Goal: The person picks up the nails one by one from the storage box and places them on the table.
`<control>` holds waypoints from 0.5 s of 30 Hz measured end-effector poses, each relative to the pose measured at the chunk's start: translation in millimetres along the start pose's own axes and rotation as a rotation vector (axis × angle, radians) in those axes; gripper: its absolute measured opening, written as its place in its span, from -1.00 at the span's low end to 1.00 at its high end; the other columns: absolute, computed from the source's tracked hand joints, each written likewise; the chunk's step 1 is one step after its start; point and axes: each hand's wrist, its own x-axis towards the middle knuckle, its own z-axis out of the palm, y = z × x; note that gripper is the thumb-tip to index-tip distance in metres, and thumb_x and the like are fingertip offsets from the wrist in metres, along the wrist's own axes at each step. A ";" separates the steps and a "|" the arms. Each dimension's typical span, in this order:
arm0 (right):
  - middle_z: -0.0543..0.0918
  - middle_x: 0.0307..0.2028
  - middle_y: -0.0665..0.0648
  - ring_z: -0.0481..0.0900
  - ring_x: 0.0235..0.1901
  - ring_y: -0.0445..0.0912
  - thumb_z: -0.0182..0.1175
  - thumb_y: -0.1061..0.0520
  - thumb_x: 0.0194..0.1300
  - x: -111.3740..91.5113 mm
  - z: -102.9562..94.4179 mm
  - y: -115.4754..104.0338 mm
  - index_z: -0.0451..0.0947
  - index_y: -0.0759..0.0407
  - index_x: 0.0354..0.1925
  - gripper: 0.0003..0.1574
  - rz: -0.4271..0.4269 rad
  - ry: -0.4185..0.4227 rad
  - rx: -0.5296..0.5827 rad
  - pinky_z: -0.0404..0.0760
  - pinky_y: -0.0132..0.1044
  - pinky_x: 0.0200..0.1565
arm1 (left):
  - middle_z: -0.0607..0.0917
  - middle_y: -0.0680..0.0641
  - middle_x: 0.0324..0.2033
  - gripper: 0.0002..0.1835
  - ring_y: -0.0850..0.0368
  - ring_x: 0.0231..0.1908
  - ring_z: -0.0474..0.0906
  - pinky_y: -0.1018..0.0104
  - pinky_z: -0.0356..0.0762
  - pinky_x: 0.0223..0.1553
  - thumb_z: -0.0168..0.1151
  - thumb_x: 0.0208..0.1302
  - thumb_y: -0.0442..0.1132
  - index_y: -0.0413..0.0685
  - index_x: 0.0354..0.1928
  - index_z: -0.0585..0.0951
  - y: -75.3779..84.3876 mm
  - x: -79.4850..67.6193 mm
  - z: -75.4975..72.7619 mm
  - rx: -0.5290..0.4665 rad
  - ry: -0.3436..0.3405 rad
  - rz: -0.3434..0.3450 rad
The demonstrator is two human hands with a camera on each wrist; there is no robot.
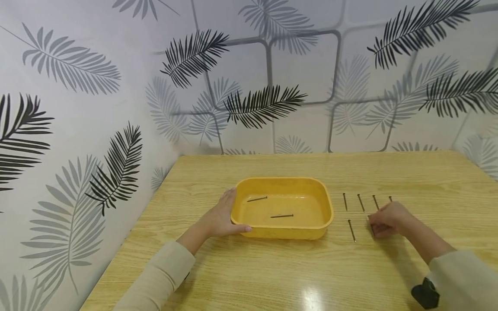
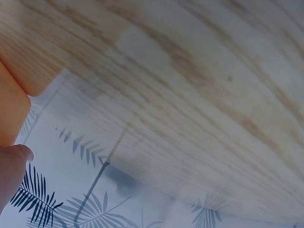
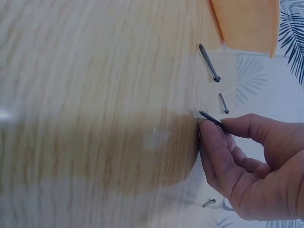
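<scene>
My left hand [image 1: 221,218] holds the left end of a yellow plastic basin [image 1: 288,233], fingers along its side wall and thumb at the front wall. Inside the basin lie two nails, one nail [image 1: 282,216] nearer the front and another nail [image 1: 257,198] behind it. In the left wrist view only a fingertip [image 2: 16,154] shows against the basin wall [image 2: 12,104]. To the right of the basin, my right hand [image 1: 391,219] pinches a nail [image 3: 211,118] between thumb and forefinger, low over the table.
Several more nails stand out on the wood-grain table [image 1: 272,272]: a back row with one nail [image 1: 345,201] at its left end, and a nail [image 1: 352,231] in front. A leaf-patterned wall [image 1: 249,65] bounds the table behind and at the left.
</scene>
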 end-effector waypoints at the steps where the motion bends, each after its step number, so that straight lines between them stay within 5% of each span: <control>1: 0.55 -0.67 0.04 0.58 -0.62 -0.17 0.09 0.32 0.12 0.0 0.7 0.5 0.44 0.47 -0.42 -0.86 -0.005 0.010 -0.029 0.67 -0.27 -0.44 | -0.16 -0.26 0.45 0.33 -0.13 0.45 -0.27 -0.03 -0.14 0.42 0.15 -0.09 0.48 -0.23 0.44 -0.27 0.0 0.2 0.0 0.001 0.001 0.002; 8: 0.53 -0.82 0.01 0.55 -0.75 -0.18 0.09 0.29 0.02 0.7 8.2 1.6 0.52 0.40 -0.65 -0.78 -0.026 0.068 -0.205 0.64 -0.27 -0.56 | -0.17 -0.25 0.45 0.35 -0.12 0.45 -0.28 -0.02 -0.15 0.42 0.13 -0.12 0.52 -0.22 0.44 -0.28 0.2 -0.2 0.1 -0.003 -0.007 -0.013; 15: 0.51 -0.85 0.05 0.55 -0.81 -0.17 0.12 0.27 -0.02 -2.5 12.6 -0.6 0.48 0.41 -0.68 -0.78 -0.031 0.115 -0.281 0.62 -0.26 -0.61 | -0.16 -0.25 0.45 0.35 -0.13 0.45 -0.26 -0.02 -0.14 0.42 0.14 -0.12 0.51 -0.21 0.44 -0.27 -0.2 0.6 0.2 -0.007 0.001 -0.010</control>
